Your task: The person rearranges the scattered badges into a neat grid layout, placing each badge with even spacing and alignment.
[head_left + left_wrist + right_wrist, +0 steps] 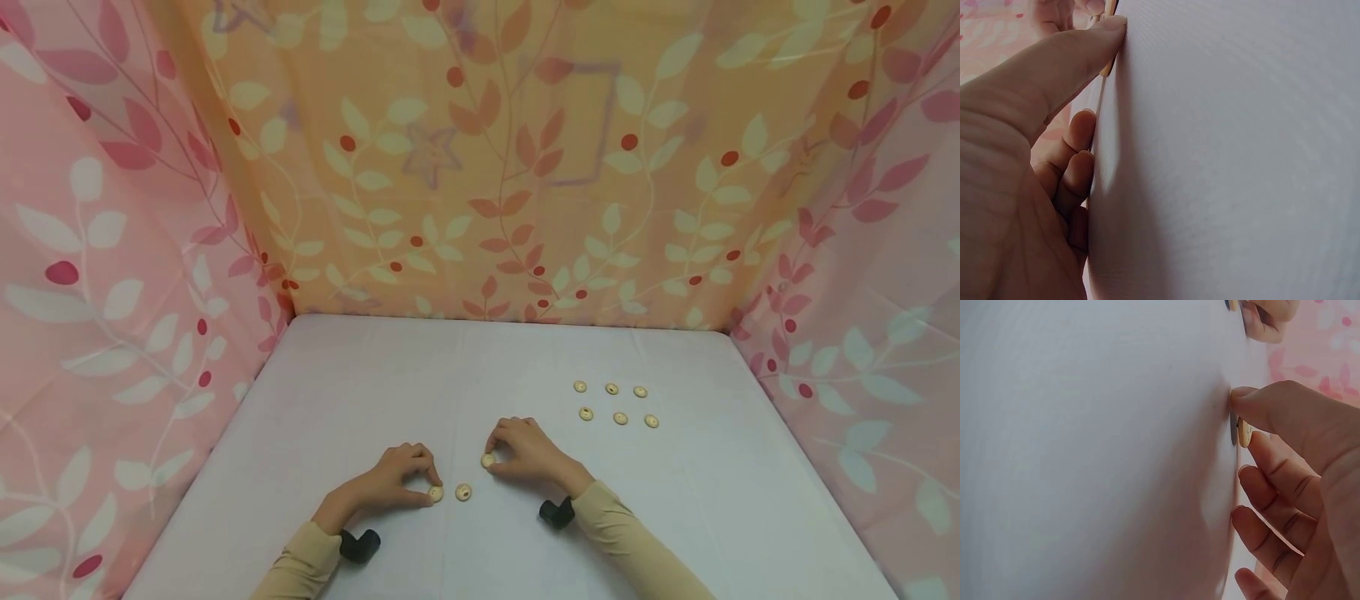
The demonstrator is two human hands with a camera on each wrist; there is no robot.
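My left hand (pixel 393 481) pinches a small round pale-wood disc (pixel 435 494) between thumb and index finger at the front middle of the table. Just right of that disc lies another disc (pixel 463 492) with a dark mark on top, touched by neither hand. Farther right and slightly back, my right hand (pixel 531 452) pinches a third disc (pixel 488 460) by its edges. In the right wrist view this disc (pixel 1245 432) is tilted up a little from the tabletop, between thumb and index finger. The left wrist view shows only the edge of the left disc (pixel 1109 62) behind the thumb.
Several similar discs lie in two rows at the right back, among them a front-row disc (pixel 620 418) and a back-row disc (pixel 612 388). A white cloth covers the table (pixel 360 375). Patterned curtains (pixel 510 167) enclose its back and sides. Black devices (pixel 557 513) sit at both wrists.
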